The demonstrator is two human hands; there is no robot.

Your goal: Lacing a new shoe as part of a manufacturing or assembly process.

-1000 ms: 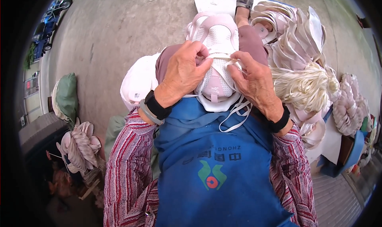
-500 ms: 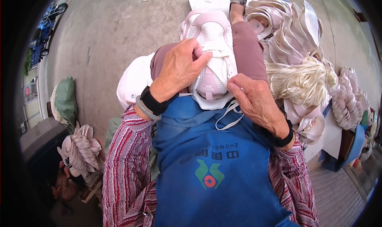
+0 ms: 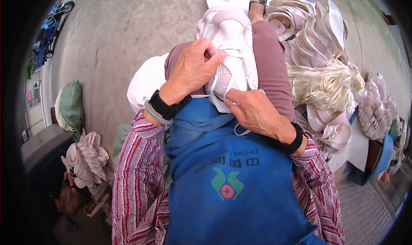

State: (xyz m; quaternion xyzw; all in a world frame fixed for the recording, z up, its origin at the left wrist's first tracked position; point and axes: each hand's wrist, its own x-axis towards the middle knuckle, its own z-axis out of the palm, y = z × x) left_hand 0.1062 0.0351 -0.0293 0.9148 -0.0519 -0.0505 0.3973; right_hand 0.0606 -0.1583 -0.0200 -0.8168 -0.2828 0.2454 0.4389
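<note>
A white mesh shoe upper (image 3: 234,32) with pale pink overlays lies across my lap, over a blue apron (image 3: 201,137). A flat white shoelace (image 3: 236,53) crosses its tongue, and a loose loop hangs over the apron. My left hand (image 3: 192,70) is on the upper's left side, thumb and forefinger pinched by the lace at the eyelet edge. At the near end, my right hand (image 3: 259,112) is closed in a pinch on a strand of the lace. Its fingertips are partly hidden.
To the right lie stacked pale uppers (image 3: 322,34), a bundle of cream laces (image 3: 324,85) and another pile of pinkish pieces (image 3: 377,105). At left are a green sack (image 3: 71,110) and bundled pieces (image 3: 87,155). A white bundle (image 3: 148,80) sits by my left knee.
My right hand has moved left and slightly down, over the upper's near end. The lace loop on the apron shows less. My left hand stays almost in place.
</note>
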